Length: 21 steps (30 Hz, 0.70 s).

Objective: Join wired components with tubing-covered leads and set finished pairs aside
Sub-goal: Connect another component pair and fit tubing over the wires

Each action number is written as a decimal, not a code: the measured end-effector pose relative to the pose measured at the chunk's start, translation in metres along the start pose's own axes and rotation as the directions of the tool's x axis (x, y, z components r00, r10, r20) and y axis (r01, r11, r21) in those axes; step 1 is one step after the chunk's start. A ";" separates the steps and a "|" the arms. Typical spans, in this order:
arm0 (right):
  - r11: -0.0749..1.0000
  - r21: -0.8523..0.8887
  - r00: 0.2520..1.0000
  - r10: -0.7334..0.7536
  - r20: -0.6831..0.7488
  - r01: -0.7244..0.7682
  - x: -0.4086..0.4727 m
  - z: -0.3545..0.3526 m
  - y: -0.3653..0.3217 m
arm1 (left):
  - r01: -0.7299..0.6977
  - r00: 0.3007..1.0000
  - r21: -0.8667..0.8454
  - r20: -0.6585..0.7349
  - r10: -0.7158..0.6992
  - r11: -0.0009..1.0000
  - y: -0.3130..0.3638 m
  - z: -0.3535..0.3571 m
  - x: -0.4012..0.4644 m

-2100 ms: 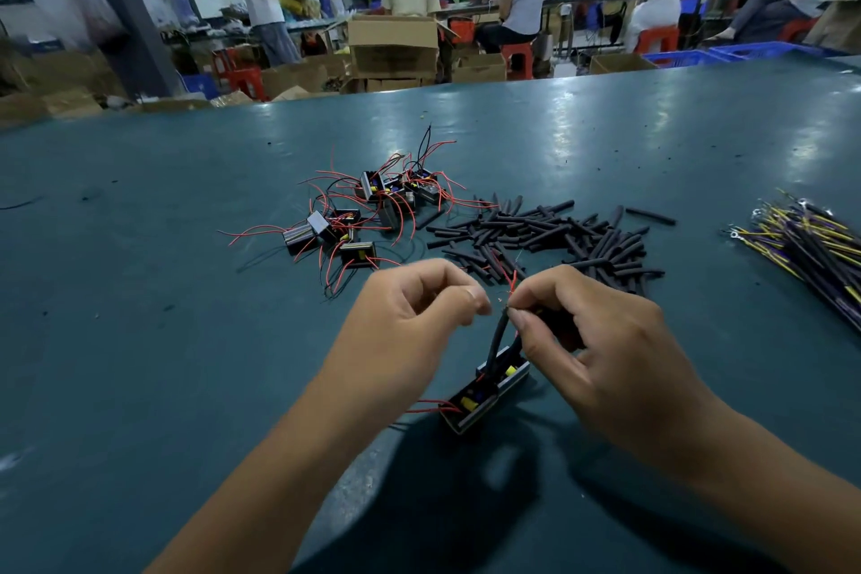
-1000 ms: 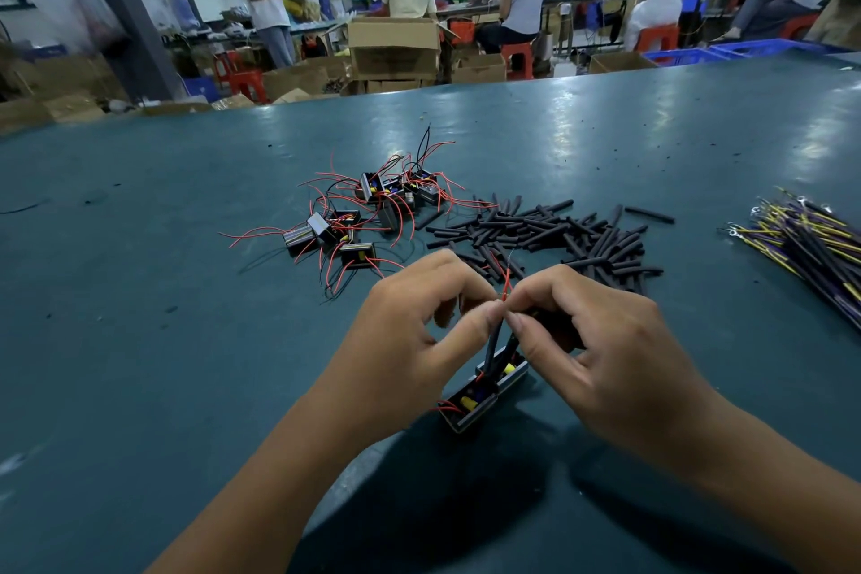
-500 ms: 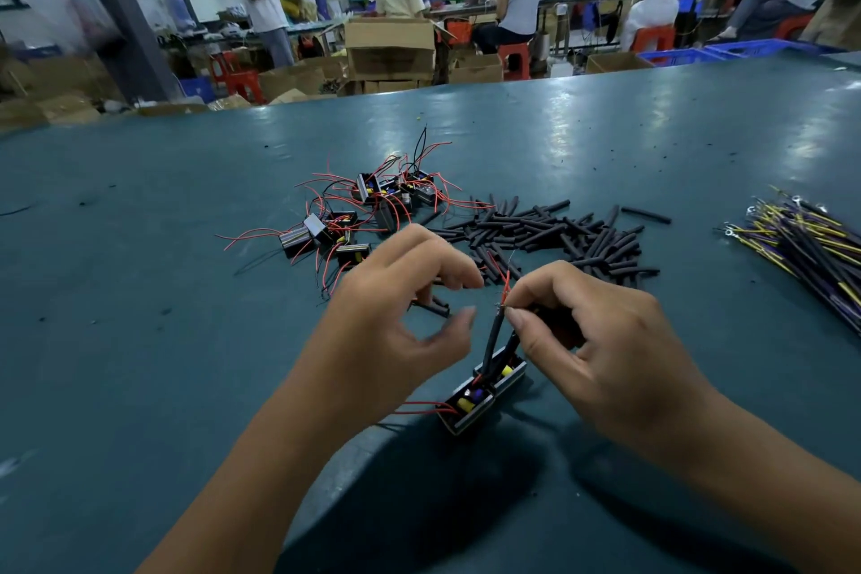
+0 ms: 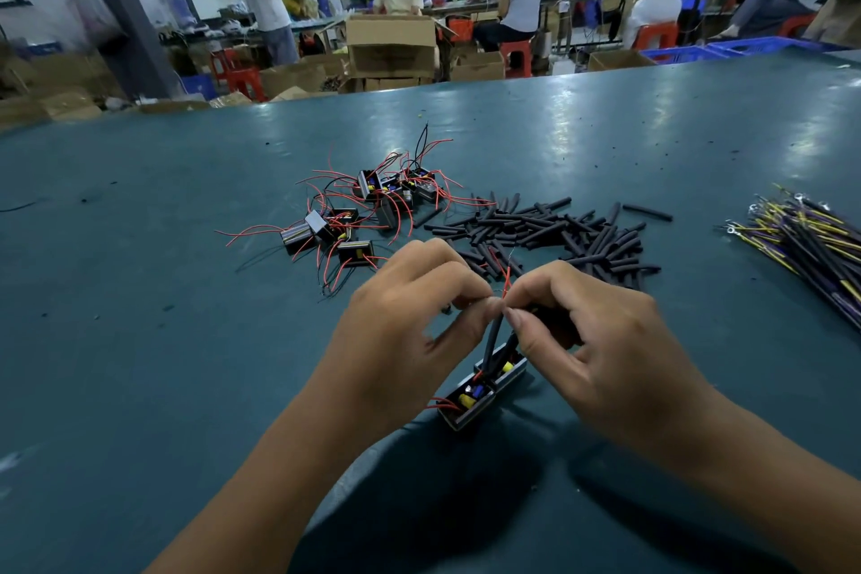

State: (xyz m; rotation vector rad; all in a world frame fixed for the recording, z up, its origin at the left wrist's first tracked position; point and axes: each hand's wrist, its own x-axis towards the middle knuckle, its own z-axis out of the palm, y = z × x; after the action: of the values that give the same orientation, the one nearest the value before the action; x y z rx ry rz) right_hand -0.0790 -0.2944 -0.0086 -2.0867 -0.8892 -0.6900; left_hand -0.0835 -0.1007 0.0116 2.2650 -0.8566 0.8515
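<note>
Two small black box components (image 4: 484,387) with yellow and blue parts lie end to end on the green table just below my hands. Black tubing (image 4: 491,340) rises from them to my fingertips, and red wire ends (image 4: 508,275) stick up above. My left hand (image 4: 410,326) pinches the wire ends from the left with thumb and forefinger. My right hand (image 4: 591,340) pinches the top of the tubing from the right. The two hands meet fingertip to fingertip.
A heap of loose box components with red wires (image 4: 368,210) lies beyond my left hand. A pile of black tubing pieces (image 4: 559,233) is spread behind my hands. A bundle of yellow and black leads (image 4: 810,242) sits at the right edge. People work at far benches.
My left hand opened away from the wire ends half a second ago and has now closed back in, pinching them against my right fingertips. The components have stayed on the table.
</note>
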 end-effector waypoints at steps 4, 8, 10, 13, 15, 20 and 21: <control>1.000 -0.008 1.000 -0.003 -0.021 0.003 0.000 0.001 -0.001 | 0.486 0.872 -0.436 0.179 -0.456 0.758 0.011 0.006 -0.001; 1.000 0.003 1.000 0.009 -0.016 -0.009 -0.001 0.002 -0.003 | 0.744 0.522 -0.669 0.571 -0.634 0.011 0.017 0.011 0.001; 1.000 0.009 1.000 0.017 -0.010 -0.017 -0.001 0.002 -0.004 | 0.751 0.461 -0.646 0.662 -0.591 -0.137 0.017 0.011 0.000; 0.999 0.038 0.999 0.039 -0.003 -0.039 -0.001 0.002 -0.002 | 0.738 0.547 -0.675 0.570 -0.613 0.030 0.015 0.010 0.001; 0.996 0.065 0.998 0.067 -0.010 -0.066 -0.001 0.001 0.000 | 0.674 0.669 -0.677 0.388 -0.634 0.296 0.012 0.007 0.001; 0.988 0.103 0.993 0.116 -0.023 -0.114 0.000 -0.001 0.000 | 0.411 0.911 -0.323 0.132 -0.389 0.852 0.008 -0.006 0.000; 0.988 0.100 0.992 0.120 -0.029 -0.116 0.000 -0.002 0.000 | 0.383 0.924 -0.284 0.128 -0.361 0.879 0.008 -0.007 0.000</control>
State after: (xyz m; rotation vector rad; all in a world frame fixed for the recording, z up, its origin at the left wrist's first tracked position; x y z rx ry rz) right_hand -0.0790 -0.2955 -0.0074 -2.0157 -0.7583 -0.6066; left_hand -0.0920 -0.1007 0.0180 2.0951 -0.5094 0.4309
